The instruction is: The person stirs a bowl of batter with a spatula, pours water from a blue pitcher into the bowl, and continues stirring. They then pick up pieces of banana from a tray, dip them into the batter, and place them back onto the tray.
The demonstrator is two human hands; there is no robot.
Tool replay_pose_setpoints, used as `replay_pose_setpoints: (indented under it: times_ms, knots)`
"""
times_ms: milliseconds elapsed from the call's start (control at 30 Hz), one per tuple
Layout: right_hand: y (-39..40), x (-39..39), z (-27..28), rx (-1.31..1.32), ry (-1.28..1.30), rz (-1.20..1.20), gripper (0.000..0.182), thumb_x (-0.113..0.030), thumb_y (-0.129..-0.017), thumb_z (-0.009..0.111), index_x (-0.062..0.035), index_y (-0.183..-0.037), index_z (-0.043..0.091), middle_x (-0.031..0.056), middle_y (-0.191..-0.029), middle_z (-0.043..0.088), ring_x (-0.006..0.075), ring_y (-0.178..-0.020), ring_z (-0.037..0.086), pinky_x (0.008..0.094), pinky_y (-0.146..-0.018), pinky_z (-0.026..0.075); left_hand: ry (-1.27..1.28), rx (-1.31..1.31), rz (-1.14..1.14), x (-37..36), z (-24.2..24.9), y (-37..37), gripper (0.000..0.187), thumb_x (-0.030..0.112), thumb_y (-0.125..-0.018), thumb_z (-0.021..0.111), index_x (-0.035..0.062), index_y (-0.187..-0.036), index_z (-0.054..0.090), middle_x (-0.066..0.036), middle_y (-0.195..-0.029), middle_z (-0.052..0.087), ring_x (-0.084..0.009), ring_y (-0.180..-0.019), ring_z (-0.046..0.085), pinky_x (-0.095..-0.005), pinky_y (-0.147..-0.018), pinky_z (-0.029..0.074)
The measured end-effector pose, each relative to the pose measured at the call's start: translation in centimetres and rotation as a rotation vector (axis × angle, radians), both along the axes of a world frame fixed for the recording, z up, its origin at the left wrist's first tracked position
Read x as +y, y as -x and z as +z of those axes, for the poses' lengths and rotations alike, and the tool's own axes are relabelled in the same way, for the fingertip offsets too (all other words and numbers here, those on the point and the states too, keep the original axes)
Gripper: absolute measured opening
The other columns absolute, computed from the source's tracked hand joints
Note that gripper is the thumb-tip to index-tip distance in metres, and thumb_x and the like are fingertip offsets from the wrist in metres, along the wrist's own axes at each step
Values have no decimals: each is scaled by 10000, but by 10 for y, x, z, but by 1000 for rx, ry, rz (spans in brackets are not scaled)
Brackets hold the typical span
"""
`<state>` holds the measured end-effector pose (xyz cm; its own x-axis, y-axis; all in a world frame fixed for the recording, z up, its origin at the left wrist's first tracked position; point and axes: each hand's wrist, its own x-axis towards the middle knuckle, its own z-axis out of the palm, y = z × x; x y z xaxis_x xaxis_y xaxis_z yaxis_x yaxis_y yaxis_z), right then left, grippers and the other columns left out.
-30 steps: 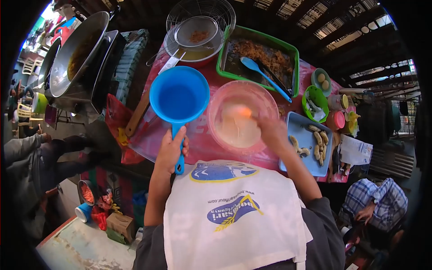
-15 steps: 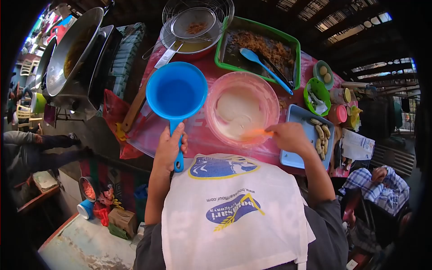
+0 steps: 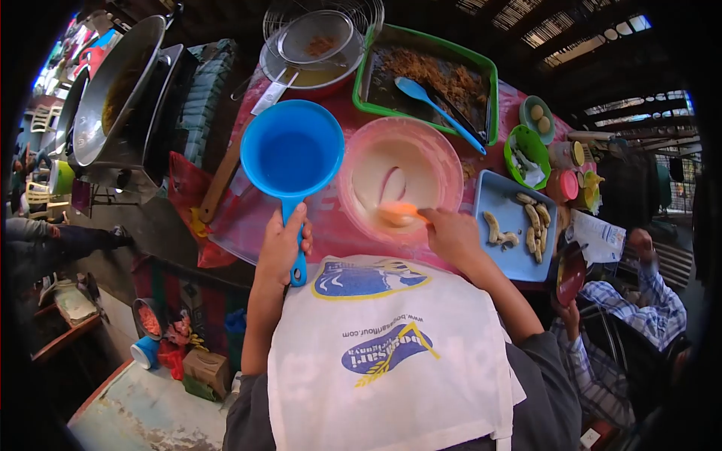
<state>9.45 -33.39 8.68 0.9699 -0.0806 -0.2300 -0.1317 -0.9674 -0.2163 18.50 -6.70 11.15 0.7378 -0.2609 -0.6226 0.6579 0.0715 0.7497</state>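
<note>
Orange spatula (image 3: 402,213) dipped in pale batter (image 3: 374,173), pink bowl (image 3: 447,167) on the bench (image 3: 328,233)

The right grip (image 3: 455,239) is clamped on the spatula's handle at the bowl's near-right rim. The spatula lies inside the bowl toward its near wall, long axis running mostly crosswise: head pointing left, handle leading out to the right.

Left of the bowl, the left grip (image 3: 284,244) is closed round the handle of a blue dipper (image 3: 292,148). The dipper's long axis runs away from the body, cup at the far end, handle tip toward the white apron (image 3: 383,323). In the view, cup and bowl overlap slightly at the edge; whether they touch, I cannot tell.

Pink cloth shows between the bowl and the left grip, and in a narrower strip between the bowl and the blue tray (image 3: 519,264) of peeled bananas (image 3: 533,218) to its right. On the bowl's far side, the green-rimmed tray (image 3: 494,98) leaves hardly any gap; a blue spoon (image 3: 412,88) slants across it, handle reaching over the rim to the bowl's far right. The bench's front edge runs close to the bowl's near side.
</note>
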Motion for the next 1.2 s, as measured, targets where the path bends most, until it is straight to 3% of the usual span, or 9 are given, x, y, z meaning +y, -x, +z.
replay_pose_setpoints:
  times_ms: [100, 333, 433, 533, 733, 900, 1033, 1133, 1200]
  knots:
    - [-19, -9, -18, -213, -34, -111, 289, -88, -749, 472, -135, -1015, 574, 127, -770, 584, 302, -678, 604, 416, -575, 468, 29, 2, -21, -7, 0, -1, 272, 284, -875, 519, 64, -1029, 476, 2, -625, 440, -55, -461, 421, -212, -418, 362]
    - [13, -8, 3, 102, 9, 8, 319, -110, -764, 491, -116, -1082, 514, 142, -814, 596, 317, -656, 609, 435, -565, 472, 23, 24, -11, -2, 2, 2, 256, 296, -872, 526, 76, -994, 479, 4, -621, 439, -57, -461, 425, -213, -416, 365]
    - [-3, -18, -10, -122, 31, -126, 324, -121, -774, 481, -121, -1097, 508, 142, -835, 602, 326, -680, 611, 459, -571, 470, 22, 36, -33, -3, -3, 5, 250, 296, -872, 525, 79, -988, 478, 4, -621, 442, -56, -461, 429, -213, -416, 367]
    - [-24, -15, -16, 102, 192, -287, 312, -140, -795, 462, -142, -1100, 523, 136, -835, 602, 338, -688, 609, 468, -575, 470, 8, 50, -29, -8, 1, 2, 249, 296, -873, 521, 79, -987, 476, 3, -621, 444, -56, -463, 430, -212, -418, 369]
    - [-20, 1, -7, 5, 15, -202, 345, -163, -780, 514, -171, -1124, 530, 144, -846, 616, 331, -675, 606, 456, -587, 467, -16, 40, -58, -1, 8, -3, 244, 308, -867, 527, 80, -926, 464, -1, -627, 449, -55, -465, 430, -210, -422, 374]
    - [-40, -7, -42, -154, 45, -87, 315, -148, -786, 503, -187, -1097, 538, 111, -938, 602, 331, -684, 604, 439, -598, 475, -50, 19, -76, -7, 12, -7, 307, 311, -872, 520, 75, -1063, 480, 16, -623, 427, -43, -460, 410, -198, -414, 357]
    - [-22, 9, -3, 94, 3, 2, 326, -140, -775, 506, -193, -1094, 545, 94, -910, 603, 306, -739, 607, 435, -665, 472, -30, 20, -49, -8, 19, -7, 345, 308, -875, 516, 73, -1126, 488, 25, -620, 416, -36, -459, 399, -190, -410, 349]
    - [-53, -11, 3, 16, 65, -268, 354, -137, -767, 511, -206, -1114, 541, 86, -911, 606, 289, -764, 608, 412, -682, 473, -56, 21, -71, -4, 16, -9, 344, 310, -875, 516, 74, -1125, 491, 25, -622, 417, -38, -462, 398, -190, -412, 350]
    - [-61, -16, -42, -184, 23, -118, 355, -132, -769, 505, -198, -1115, 542, 96, -929, 609, 292, -767, 609, 411, -677, 473, -73, 17, -79, -6, 16, -9, 342, 311, -877, 513, 74, -1122, 494, 24, -623, 416, -38, -464, 397, -190, -412, 349]
